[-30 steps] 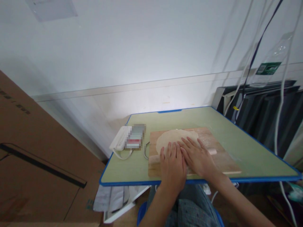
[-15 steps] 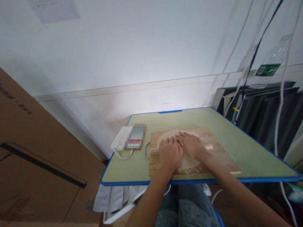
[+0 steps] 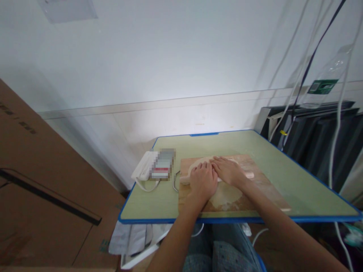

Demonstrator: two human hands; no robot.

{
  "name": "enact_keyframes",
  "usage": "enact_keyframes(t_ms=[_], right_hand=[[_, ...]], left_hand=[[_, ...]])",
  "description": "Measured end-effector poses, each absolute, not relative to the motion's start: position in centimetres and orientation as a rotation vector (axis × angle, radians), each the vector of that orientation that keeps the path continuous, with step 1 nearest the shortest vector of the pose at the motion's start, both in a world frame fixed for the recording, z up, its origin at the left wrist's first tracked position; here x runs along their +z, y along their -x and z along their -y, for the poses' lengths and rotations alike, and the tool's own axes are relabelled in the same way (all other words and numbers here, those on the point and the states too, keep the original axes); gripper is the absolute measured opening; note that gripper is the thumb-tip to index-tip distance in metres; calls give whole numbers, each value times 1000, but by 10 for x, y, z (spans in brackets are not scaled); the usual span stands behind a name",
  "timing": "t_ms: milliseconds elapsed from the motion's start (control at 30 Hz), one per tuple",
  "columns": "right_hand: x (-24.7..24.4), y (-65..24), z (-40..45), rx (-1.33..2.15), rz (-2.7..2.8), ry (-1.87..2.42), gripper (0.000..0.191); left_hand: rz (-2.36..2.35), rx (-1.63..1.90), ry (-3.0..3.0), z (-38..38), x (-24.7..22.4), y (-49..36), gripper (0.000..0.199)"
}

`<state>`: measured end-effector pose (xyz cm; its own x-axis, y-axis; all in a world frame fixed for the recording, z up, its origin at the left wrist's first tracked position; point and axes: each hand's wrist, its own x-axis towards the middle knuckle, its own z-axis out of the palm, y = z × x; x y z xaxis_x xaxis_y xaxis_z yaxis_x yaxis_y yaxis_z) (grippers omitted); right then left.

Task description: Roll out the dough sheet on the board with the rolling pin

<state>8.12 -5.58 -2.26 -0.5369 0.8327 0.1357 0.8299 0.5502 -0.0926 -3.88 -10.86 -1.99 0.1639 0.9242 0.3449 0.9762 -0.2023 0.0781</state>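
A wooden board [image 3: 272,194] lies at the front of the green table [image 3: 300,189]. On it is a flat pale sheet of dough [image 3: 228,194], thin and rounded. A rolling pin [image 3: 185,180] lies across the dough, its ends showing to the left and right of my hands. My left hand [image 3: 203,179] presses down on the pin with its fingers curled over it. Beside it, touching, my right hand [image 3: 228,170] rests over the pin, fingers pointing to the left. Most of the pin's middle is hidden under both hands.
Left of the board, a blurred-out flat object [image 3: 162,164] and a white device [image 3: 145,165] with a cable lie on the table. A cardboard box [image 3: 42,181] stands at far left. Dark panels [image 3: 320,139], hanging cables and a plastic bottle [image 3: 323,85] are at right.
Both hands have shifted very slightly away from me and to the left, with the rolling pin under them. More of the dough's near part shows. The view has tilted slightly.
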Motion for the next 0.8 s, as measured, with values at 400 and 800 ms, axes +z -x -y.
enact_keyframes(t_ms=[400,800], right_hand=[[-20,-79,52,58,2580,1403,36],[-21,-78,49,99,2543,1442,36]], left_hand=[[1917,-500,2236,106,-18,38,22],[1920,-451,2283,103,-13,38,23]])
